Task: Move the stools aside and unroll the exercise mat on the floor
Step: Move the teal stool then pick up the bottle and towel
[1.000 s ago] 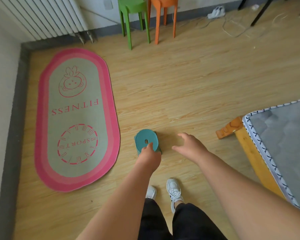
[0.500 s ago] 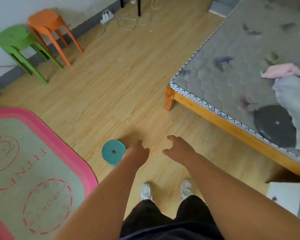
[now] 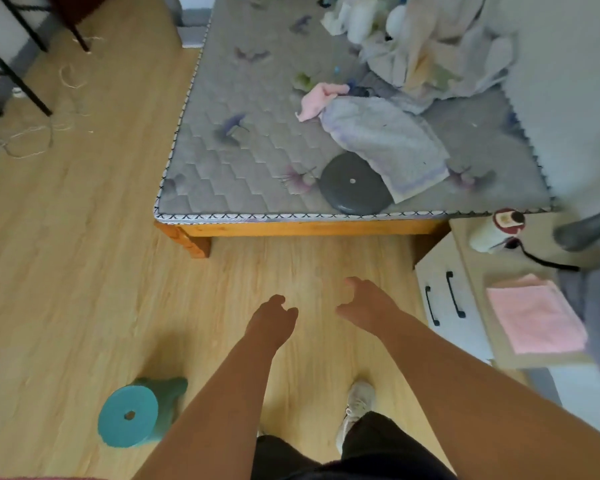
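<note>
Holds nothing in left hand (image 3: pixel 272 320) or right hand (image 3: pixel 368 306), both loosely curled. Risks toppling teal stool (image 3: pixel 132 415) at seven o'clock if stepping back without looking.

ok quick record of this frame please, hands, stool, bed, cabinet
left hand: loosely curled, holds nothing
right hand: loosely curled, holds nothing
teal stool: on the wooden floor, to the person's left, no hand on it
bed: dark round disc near its front edge
cabinet: right of the bed, pink cloth on top

head-worn view, facing down, floor (image 3: pixel 84 271) near
</note>
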`<state>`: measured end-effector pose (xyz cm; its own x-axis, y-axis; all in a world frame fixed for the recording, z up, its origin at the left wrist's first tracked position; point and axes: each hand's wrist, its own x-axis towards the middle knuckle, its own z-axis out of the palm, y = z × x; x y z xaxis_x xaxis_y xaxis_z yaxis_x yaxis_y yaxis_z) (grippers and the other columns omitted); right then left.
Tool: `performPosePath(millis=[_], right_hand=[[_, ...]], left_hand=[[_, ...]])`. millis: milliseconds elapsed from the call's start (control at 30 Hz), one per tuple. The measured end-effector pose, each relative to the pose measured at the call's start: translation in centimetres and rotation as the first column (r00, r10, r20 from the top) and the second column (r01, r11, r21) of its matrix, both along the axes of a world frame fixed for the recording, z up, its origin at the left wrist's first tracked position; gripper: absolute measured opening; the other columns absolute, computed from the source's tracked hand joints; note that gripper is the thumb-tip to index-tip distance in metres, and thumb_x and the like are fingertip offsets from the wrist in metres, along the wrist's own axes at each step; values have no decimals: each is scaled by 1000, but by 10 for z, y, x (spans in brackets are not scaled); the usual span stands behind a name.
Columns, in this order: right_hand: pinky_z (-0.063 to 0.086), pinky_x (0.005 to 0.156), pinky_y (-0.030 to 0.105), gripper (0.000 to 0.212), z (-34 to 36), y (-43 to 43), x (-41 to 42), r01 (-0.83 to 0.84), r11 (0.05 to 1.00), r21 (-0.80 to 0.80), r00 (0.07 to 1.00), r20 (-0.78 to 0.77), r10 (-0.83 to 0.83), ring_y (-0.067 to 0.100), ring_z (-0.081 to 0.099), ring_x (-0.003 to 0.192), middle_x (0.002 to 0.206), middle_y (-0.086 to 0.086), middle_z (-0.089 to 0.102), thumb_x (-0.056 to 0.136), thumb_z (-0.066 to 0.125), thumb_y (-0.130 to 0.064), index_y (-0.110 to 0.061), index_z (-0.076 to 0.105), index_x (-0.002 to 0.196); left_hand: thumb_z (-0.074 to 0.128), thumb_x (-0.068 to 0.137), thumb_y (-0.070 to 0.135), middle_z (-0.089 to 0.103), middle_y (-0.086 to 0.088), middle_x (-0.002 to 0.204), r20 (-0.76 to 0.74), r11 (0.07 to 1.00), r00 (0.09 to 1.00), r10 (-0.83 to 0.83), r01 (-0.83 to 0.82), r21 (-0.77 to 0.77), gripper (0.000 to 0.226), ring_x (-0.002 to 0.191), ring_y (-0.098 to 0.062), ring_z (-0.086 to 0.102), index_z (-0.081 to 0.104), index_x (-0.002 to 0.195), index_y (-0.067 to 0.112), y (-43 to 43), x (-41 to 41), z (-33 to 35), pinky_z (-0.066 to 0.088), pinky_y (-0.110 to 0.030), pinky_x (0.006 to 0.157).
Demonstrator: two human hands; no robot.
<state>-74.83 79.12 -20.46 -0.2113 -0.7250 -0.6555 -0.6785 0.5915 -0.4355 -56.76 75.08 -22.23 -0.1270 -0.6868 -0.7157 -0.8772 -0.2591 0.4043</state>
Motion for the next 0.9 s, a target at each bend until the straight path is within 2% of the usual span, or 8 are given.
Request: performPosePath(millis=[133,233,300,400,633,767,900], right_hand=[[47,85,31,64,-5,26,-105,190,982,-7,980,-52,-190,24,54,116,137,8,46,88,55,-22,-19,31,147],[42,76,28,64,-10,42,-161,296,955,-18,952,-79,-296,24,55,112,134,8,48,87,55,-19,-19,32,147],[41,76,28,64,-14,50,-191,367,930,-23,927,-78,-368,23,54,113,135,8,48,86,57,-19,-20,34,146],[40,81,28,66,-23,59,-221,472,882,-21,879,-63,-472,24,51,120,140,7,45,85,57,-20,-22,33,146],[39,76,27,68,-41,56,-262,600,800,-13,798,-58,-600,23,54,116,138,6,46,86,58,-22,-24,30,148],[42,88,30,66,-44,46,-293,677,735,26,733,-98,-673,25,51,122,141,7,45,88,57,-21,-23,29,148],[44,91,33,66,-48,31,-321,724,689,19,688,-93,-720,27,52,121,141,10,47,88,57,-18,-21,29,148]], left_hand=[[45,96,32,58,-6,129,-62,999,997,-50,51,7,47,117,-23,54,39,140,18,0,-96,-7,40,-30,97],[47,96,32,57,-6,131,-78,991,988,-135,136,9,48,121,-23,52,40,141,15,-2,-157,-7,39,-30,99],[47,96,34,54,-6,136,-80,979,976,-203,204,2,49,122,-23,51,40,141,16,-4,-195,-7,39,-30,100],[47,96,34,52,-8,137,-101,957,952,-290,291,-6,50,120,-24,52,39,142,16,-9,-243,-7,40,-30,97],[45,95,31,52,-9,136,-109,880,876,-470,474,18,49,119,-27,53,39,142,15,-34,-327,-18,40,-30,92],[45,96,31,54,-10,134,-107,812,810,-577,583,32,49,118,-27,52,38,142,16,-59,-371,-22,41,-31,92],[44,97,30,48,-9,140,-86,754,752,-653,657,23,48,124,-27,48,38,143,15,-84,-413,-24,40,-33,97]])
